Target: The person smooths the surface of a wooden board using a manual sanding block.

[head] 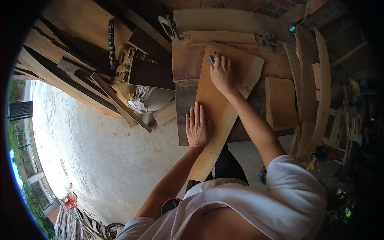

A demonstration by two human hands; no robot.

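A long, tapering wooden board [222, 99] lies at a slant on the workbench [187, 99], its narrower end reaching past the bench's front edge towards my body. My left hand [198, 127] rests flat on the board's left edge, with fingers stretched forward and nothing held. Near the far end, my right hand [222, 73] grips a small grey block-like tool [210, 59] against the board's face. The fingers cover much of that tool, so I cannot tell its exact kind.
A metal clamp [168, 25] sits at the bench's back left. A short wooden piece [281, 103] lies on the right, beside upright curved boards [309, 81]. Dark panels [151, 73] and long planks [69, 79] lean at the left. Concrete floor [120, 162] spreads below.
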